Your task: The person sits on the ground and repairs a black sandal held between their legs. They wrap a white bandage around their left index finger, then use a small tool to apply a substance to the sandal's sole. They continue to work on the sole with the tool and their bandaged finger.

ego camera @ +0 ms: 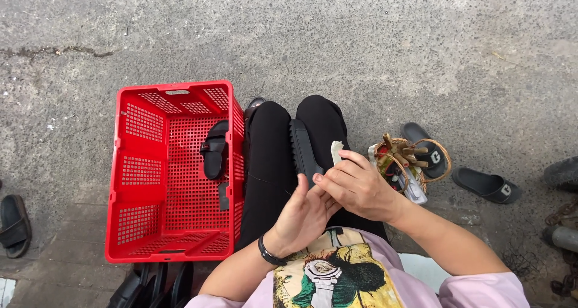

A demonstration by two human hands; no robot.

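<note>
My left hand (304, 215) sits closest, over my lap, its fingers curled around the near end of a black sandal (303, 148) that lies along my right thigh, sole edge up; my right hand (355, 184) meets it from the other side, pinching a small pale cloth (336, 151) against the sandal; a red plastic crate (141, 169) stands just beside my left knee, one black sandal (214, 148) inside; a small wicker basket (406, 160) sits near my right.
</note>
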